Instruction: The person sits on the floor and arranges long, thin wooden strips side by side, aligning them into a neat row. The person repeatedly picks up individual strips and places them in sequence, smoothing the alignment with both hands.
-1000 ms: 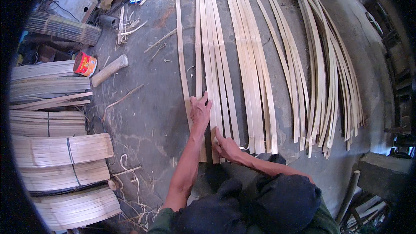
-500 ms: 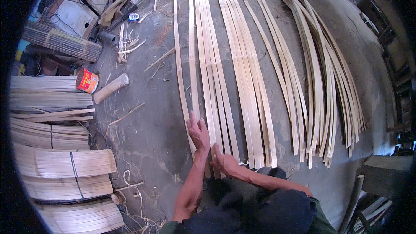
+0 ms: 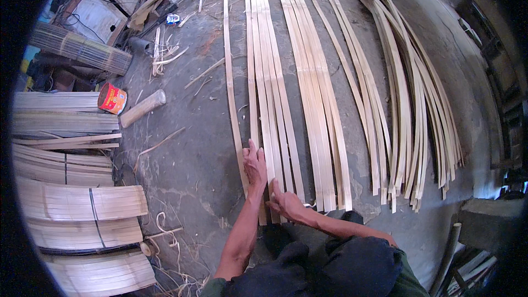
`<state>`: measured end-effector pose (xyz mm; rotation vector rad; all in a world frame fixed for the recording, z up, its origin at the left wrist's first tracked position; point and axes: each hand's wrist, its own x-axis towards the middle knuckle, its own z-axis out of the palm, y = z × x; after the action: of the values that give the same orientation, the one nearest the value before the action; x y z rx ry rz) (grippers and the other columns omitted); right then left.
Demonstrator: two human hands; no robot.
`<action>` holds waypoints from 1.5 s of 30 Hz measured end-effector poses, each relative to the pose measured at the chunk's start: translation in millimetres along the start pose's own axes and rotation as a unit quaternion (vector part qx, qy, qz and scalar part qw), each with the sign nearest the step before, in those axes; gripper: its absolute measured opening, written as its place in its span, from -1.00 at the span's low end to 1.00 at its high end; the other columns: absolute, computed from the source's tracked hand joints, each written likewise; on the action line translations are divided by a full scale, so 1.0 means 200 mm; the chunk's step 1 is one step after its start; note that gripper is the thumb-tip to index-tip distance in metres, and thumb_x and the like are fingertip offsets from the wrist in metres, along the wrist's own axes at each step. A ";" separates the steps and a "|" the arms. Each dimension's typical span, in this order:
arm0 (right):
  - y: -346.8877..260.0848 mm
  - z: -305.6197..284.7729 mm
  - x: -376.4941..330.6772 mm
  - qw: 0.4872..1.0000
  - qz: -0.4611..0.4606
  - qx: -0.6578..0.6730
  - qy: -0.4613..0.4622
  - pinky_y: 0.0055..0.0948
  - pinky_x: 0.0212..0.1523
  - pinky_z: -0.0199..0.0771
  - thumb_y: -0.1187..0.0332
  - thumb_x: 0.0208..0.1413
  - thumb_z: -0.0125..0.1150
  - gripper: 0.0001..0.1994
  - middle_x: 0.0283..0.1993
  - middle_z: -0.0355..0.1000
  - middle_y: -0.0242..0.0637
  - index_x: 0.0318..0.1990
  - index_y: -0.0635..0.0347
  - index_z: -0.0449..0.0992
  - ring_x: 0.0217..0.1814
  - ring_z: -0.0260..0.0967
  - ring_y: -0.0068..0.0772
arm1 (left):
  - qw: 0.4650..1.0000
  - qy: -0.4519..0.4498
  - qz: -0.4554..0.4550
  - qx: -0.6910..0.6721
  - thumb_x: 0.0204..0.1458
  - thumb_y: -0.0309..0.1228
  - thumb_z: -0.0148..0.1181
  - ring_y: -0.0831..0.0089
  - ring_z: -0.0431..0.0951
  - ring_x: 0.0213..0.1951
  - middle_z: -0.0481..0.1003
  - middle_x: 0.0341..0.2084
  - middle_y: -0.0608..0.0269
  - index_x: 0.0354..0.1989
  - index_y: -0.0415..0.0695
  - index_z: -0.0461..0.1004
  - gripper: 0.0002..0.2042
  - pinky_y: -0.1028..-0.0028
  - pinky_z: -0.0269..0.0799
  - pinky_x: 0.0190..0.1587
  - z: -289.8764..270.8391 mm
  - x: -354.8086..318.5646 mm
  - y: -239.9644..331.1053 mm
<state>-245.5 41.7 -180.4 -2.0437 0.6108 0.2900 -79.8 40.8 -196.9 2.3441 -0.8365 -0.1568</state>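
Right hand (image 3: 286, 203) is working at the strips' (image 3: 263, 49) near ends, forefinger extending, others curling. Left hand (image 3: 254, 166) is reaching just beyond, two fingertips showing apart; from here I'm not telling whether either's pinching. Strips are running lengthwise along the floor (image 3: 187, 154). Farther left, a red tin (image 3: 113, 99) is sitting.

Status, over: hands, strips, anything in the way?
Left hand at a pale strip; right hand by near ends of neighbouring strips. Strips lie along the floor. Red container, pale cylinder off left.

Soft light, top glare, blackened corners
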 end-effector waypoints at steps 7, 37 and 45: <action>0.05 0.05 0.03 1.000 -0.012 0.002 0.009 0.11 -0.35 0.39 0.23 0.25 0.08 -0.21 -0.39 0.48 0.16 0.36 0.54 -0.27 -0.38 0.45 0.30 | 1.000 -0.007 -0.009 -0.002 0.20 -0.36 0.06 0.03 0.48 -0.18 0.38 -0.21 -0.09 0.29 -0.33 0.23 -0.50 0.15 0.39 -0.16 0.02 -0.01 -0.01; 0.00 -0.14 -0.28 0.930 -0.019 0.353 0.100 -0.31 -0.11 0.51 0.37 0.34 -0.04 -0.34 -0.15 0.52 -0.07 0.50 0.05 -0.20 -0.16 0.52 -0.29 | 0.961 0.033 -0.076 -0.263 0.21 -0.21 0.11 0.13 0.53 -0.22 0.51 -0.30 -0.06 -0.05 -0.33 0.40 -0.63 0.21 0.42 -0.11 0.08 -0.10 0.44; 0.24 -0.11 -0.31 0.915 0.022 0.371 0.156 -0.44 -0.28 0.50 0.43 0.32 -0.05 -0.32 -0.32 0.46 -0.28 0.51 -0.01 -0.19 -0.37 0.42 -0.50 | 0.963 -0.097 -0.087 -0.236 0.22 -0.27 0.03 -0.07 0.51 -0.18 0.46 -0.26 -0.23 0.00 -0.35 0.28 -0.64 0.11 0.38 -0.10 0.32 -0.14 0.49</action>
<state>-324.7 21.6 -178.1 -1.3387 0.8118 -0.2307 -172.7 -34.9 -191.9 1.9625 -0.5988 -0.6023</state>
